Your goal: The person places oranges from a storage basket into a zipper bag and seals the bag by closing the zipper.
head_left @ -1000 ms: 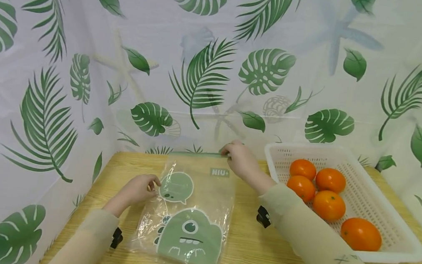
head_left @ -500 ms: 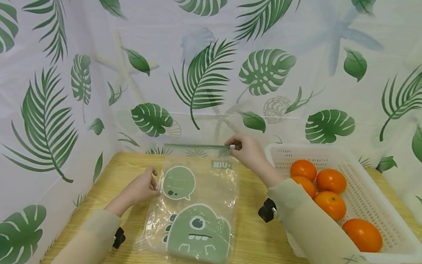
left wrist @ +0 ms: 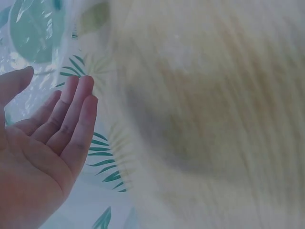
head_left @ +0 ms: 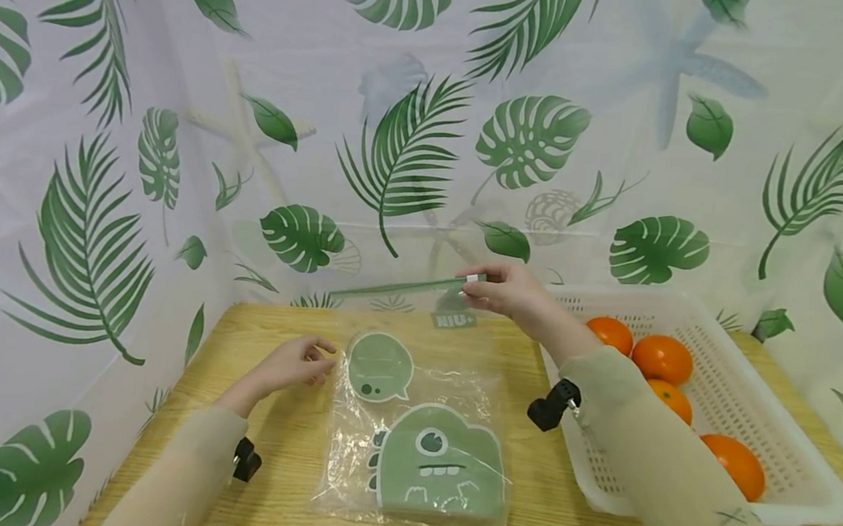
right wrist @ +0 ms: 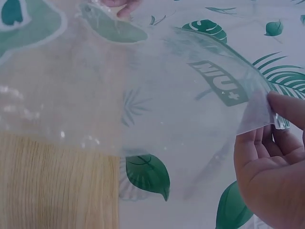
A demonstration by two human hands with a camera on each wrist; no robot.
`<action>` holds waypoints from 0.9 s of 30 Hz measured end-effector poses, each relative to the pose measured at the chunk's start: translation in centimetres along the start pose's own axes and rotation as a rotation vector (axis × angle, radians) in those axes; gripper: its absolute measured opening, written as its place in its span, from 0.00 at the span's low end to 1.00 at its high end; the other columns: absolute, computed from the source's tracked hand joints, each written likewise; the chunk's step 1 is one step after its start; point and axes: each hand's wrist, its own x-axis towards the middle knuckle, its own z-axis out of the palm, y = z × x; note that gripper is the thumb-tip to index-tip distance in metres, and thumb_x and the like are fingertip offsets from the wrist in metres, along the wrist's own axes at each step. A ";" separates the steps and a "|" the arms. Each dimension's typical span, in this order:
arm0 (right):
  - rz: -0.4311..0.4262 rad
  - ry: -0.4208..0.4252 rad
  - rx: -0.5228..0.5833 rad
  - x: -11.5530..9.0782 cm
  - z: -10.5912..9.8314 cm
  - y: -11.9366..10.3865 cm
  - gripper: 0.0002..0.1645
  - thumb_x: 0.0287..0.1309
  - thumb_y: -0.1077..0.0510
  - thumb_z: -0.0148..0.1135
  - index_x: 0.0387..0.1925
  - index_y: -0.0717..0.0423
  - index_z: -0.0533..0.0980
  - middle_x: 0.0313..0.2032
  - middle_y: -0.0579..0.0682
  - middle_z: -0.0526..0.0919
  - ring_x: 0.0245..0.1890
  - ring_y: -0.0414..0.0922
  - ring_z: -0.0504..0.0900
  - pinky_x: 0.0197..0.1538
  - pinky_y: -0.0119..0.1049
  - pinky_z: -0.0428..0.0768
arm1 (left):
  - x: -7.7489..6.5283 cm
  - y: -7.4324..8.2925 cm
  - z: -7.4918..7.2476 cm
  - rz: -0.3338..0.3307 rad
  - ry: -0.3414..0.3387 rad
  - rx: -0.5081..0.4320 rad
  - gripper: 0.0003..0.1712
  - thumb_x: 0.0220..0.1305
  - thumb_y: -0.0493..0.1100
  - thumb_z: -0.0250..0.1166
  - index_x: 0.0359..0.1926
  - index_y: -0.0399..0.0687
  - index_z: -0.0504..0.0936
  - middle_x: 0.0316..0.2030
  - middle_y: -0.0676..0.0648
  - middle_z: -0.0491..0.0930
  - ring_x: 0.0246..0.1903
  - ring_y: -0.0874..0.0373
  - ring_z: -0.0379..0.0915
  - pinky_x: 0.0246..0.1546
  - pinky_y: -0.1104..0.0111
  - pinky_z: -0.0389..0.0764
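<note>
A clear zip bag (head_left: 441, 473) printed with a green one-eyed monster and a speech bubble lies on the wooden table, its top end raised. My right hand (head_left: 515, 295) pinches the bag's top right corner between thumb and fingers, at the end of the green zip strip (head_left: 397, 284). A small white piece (head_left: 473, 278) shows at the fingertips. In the right wrist view, the bag's mouth curves away from the pinched corner. My left hand (head_left: 292, 369) hovers beside the bag's left edge, holding nothing; its fingers (left wrist: 69, 119) are loosely extended in the left wrist view.
To the right stands a white plastic basket (head_left: 769, 419) with several oranges (head_left: 663, 359) in it; my right forearm (head_left: 647, 433) passes over its near left side. A leaf-patterned cloth (head_left: 433, 130) hangs behind and beside the wooden table (head_left: 259, 483).
My right hand has lifted the bag's top corner up and to the right, and the bag has slid rightward. My left hand has moved slightly right, and its fingers now extend more toward the bag.
</note>
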 end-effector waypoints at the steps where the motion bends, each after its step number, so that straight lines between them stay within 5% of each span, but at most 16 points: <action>1: -0.006 -0.010 0.003 -0.1 -0.1 -0.1 0.23 0.76 0.69 0.57 0.67 0.76 0.71 0.38 0.42 0.82 0.40 0.33 0.87 0.55 0.30 0.88 | 0.2 0.2 -0.1 0.000 0.001 -0.011 0.24 0.79 0.42 0.61 0.66 0.30 0.74 0.46 0.32 0.86 0.41 0.44 0.88 0.48 0.55 0.91; 7: -0.024 -0.038 0.013 -0.8 -0.3 -0.8 0.20 0.76 0.69 0.58 0.64 0.74 0.73 0.37 0.43 0.83 0.41 0.35 0.87 0.51 0.28 0.89 | 1.7 1.8 -1.1 0.029 0.002 -0.100 0.29 0.82 0.43 0.57 0.73 0.27 0.66 0.62 0.24 0.78 0.58 0.32 0.82 0.63 0.47 0.84; 14: -0.032 -0.047 0.036 -1.4 -0.5 -1.7 0.14 0.75 0.69 0.59 0.58 0.65 0.79 0.37 0.43 0.84 0.41 0.36 0.87 0.51 0.28 0.89 | 2.9 3.7 -2.0 0.047 0.052 -0.151 0.28 0.83 0.42 0.55 0.72 0.26 0.65 0.65 0.24 0.75 0.62 0.32 0.79 0.65 0.46 0.83; 20: -0.040 -0.061 0.074 -2.0 -1.2 -2.1 0.12 0.76 0.68 0.59 0.53 0.56 0.82 0.38 0.42 0.85 0.42 0.36 0.88 0.55 0.30 0.88 | 3.1 4.9 -2.7 0.096 0.110 -0.198 0.24 0.84 0.42 0.54 0.68 0.25 0.70 0.60 0.25 0.80 0.57 0.36 0.85 0.59 0.56 0.88; 27: -0.063 -0.047 0.084 -2.5 -2.4 -2.4 0.13 0.77 0.68 0.58 0.49 0.49 0.83 0.45 0.44 0.82 0.42 0.37 0.88 0.56 0.30 0.88 | 3.0 6.0 -3.9 0.175 0.157 -0.223 0.18 0.80 0.39 0.59 0.58 0.25 0.76 0.50 0.27 0.85 0.39 0.61 0.87 0.50 0.63 0.90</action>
